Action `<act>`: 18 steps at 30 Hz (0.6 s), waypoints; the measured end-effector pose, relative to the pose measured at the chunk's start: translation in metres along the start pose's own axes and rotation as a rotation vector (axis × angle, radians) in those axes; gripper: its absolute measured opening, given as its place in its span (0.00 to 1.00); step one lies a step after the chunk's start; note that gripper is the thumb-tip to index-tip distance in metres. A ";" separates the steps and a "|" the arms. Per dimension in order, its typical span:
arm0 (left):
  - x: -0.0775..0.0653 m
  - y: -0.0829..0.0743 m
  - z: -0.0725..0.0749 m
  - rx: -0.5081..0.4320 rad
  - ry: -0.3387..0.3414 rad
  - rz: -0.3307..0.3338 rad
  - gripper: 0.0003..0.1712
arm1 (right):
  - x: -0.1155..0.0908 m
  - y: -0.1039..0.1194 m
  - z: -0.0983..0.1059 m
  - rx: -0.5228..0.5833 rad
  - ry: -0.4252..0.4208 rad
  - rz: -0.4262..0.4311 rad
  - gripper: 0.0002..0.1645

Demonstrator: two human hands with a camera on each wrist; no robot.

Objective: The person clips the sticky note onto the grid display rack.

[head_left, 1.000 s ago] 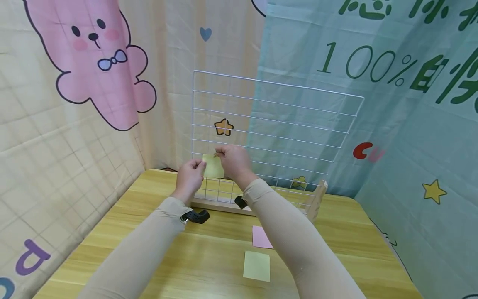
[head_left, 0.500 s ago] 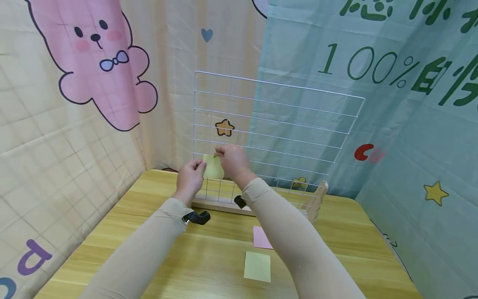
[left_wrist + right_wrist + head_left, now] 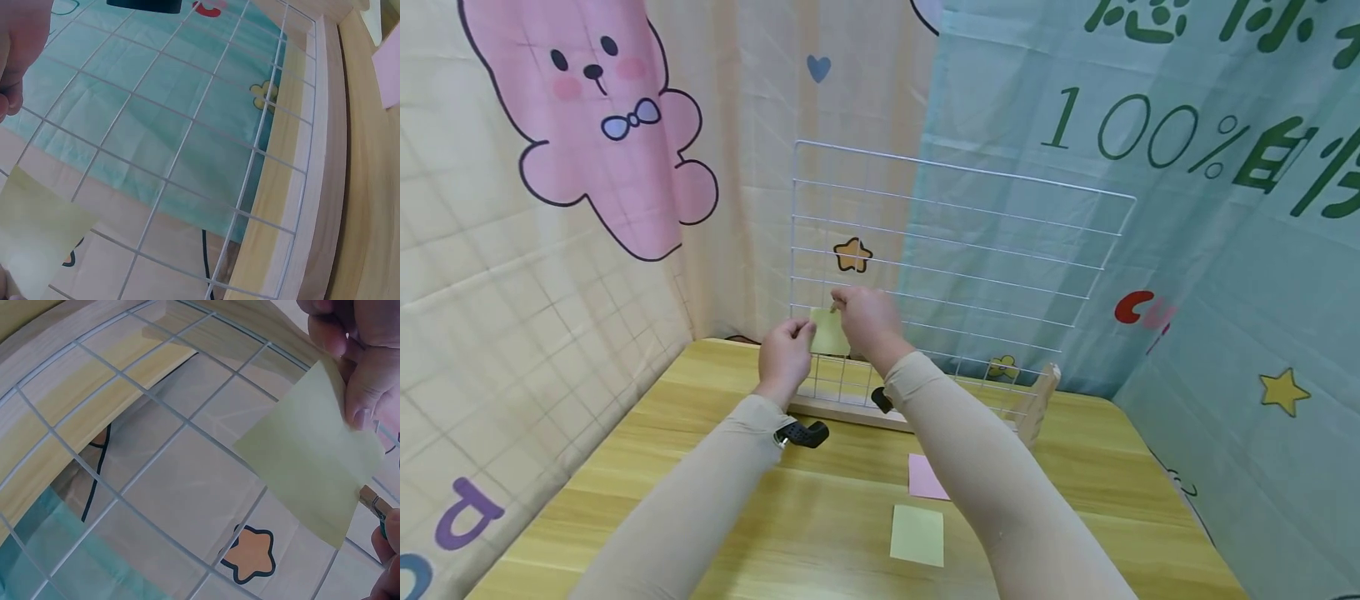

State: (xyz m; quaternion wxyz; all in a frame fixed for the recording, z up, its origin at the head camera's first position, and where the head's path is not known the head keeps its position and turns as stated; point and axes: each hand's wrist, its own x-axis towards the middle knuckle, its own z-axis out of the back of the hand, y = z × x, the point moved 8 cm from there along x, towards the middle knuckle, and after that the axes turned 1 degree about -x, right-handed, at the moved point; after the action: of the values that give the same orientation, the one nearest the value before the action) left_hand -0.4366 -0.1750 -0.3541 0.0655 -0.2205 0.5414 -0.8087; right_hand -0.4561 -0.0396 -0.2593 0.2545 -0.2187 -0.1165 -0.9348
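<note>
A pale yellow paper note (image 3: pixel 830 332) is held against the lower left of a white wire grid (image 3: pixel 962 168). My left hand (image 3: pixel 785 357) pinches the note's left edge between thumb and finger. My right hand (image 3: pixel 872 323) holds a small wooden clothespin (image 3: pixel 374 501) at the note's upper edge, best seen in the right wrist view. Whether the clothespin's jaws also clasp the wire cannot be told. The left wrist view shows only part of the note (image 3: pixel 37 231) and the grid beside it.
The grid stands in a wooden base (image 3: pixel 850 413) on a wood-grain table (image 3: pixel 820 517). A second yellow note (image 3: pixel 917 536) and a pink note (image 3: pixel 927 477), partly behind the right forearm, lie in front. Printed curtains (image 3: pixel 745 208) surround the table.
Very little differs. Both hands stay at the note, with the right hand still at its upper edge; the head view shifts slightly.
</note>
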 end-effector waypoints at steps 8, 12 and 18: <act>-0.001 0.002 -0.003 -0.022 -0.010 0.010 0.20 | 0.000 0.001 -0.002 -0.085 0.019 0.002 0.17; -0.001 0.002 -0.003 -0.015 -0.017 0.005 0.20 | 0.000 0.003 -0.003 -0.112 0.000 0.007 0.15; 0.001 0.001 -0.003 -0.001 -0.033 -0.003 0.20 | 0.001 0.000 -0.004 -0.086 0.010 0.003 0.16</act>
State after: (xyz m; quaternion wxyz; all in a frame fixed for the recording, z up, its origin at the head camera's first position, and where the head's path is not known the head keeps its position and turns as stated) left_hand -0.4384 -0.1734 -0.3557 0.0730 -0.2347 0.5401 -0.8049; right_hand -0.4582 -0.0413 -0.2625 0.2470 -0.2247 -0.0746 -0.9396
